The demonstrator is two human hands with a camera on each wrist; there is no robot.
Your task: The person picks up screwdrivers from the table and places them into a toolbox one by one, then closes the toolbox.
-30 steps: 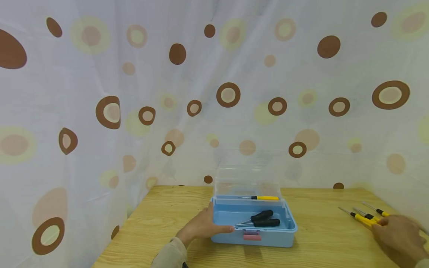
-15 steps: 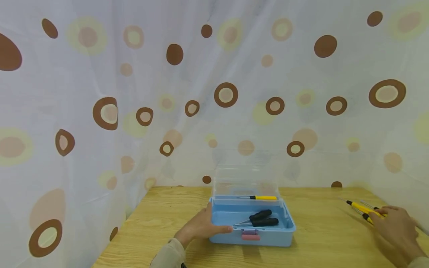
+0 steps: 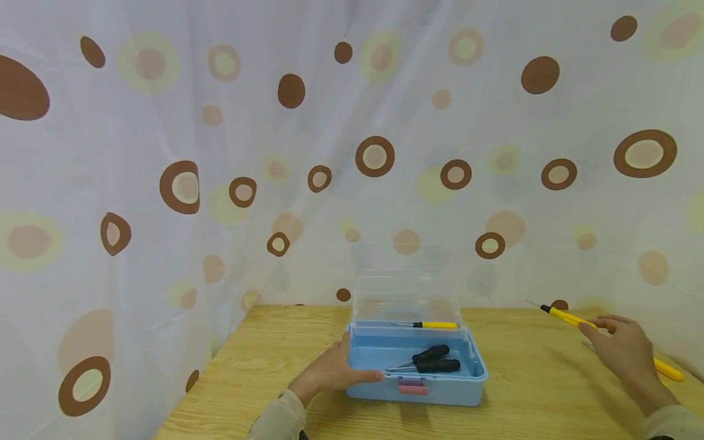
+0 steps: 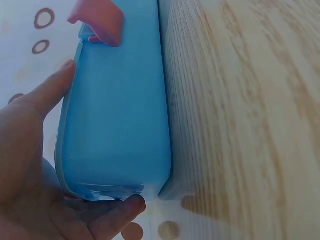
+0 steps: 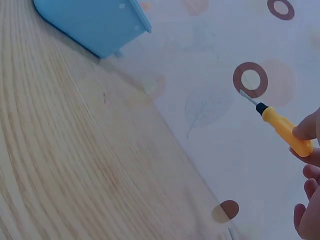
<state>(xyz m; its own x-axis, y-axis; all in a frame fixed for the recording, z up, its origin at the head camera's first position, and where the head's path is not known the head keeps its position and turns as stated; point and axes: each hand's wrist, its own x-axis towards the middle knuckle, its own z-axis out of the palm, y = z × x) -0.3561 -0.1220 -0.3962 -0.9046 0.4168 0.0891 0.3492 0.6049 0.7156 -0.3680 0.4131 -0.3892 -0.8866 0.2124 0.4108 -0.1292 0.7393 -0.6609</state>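
The left hand (image 3: 328, 370) grips the left end of a light-blue rectangular plastic toolbox (image 3: 440, 392), thumb and fingers spread wide around its corner. The toolbox sits on a pale wood-grain surface (image 3: 286, 342), a pink latch (image 3: 413, 390) on its front wall. Well to the toolbox's right, the right hand (image 3: 627, 348) pinches a slim yellow-handled screwdriver with a black collar (image 3: 569, 316), raised with its tip pointing left; a second yellow handle (image 3: 668, 369) shows partly behind that hand. Inside the toolbox lie two black-handled metal screwdrivers (image 3: 438, 366). Along its rear edge, another yellow-and-black screwdriver (image 3: 440, 325) lies at the foot of the raised clear plastic lid (image 3: 407, 296). Behind the toolbox hangs a white sheet with brown rings and dots (image 3: 407, 201).
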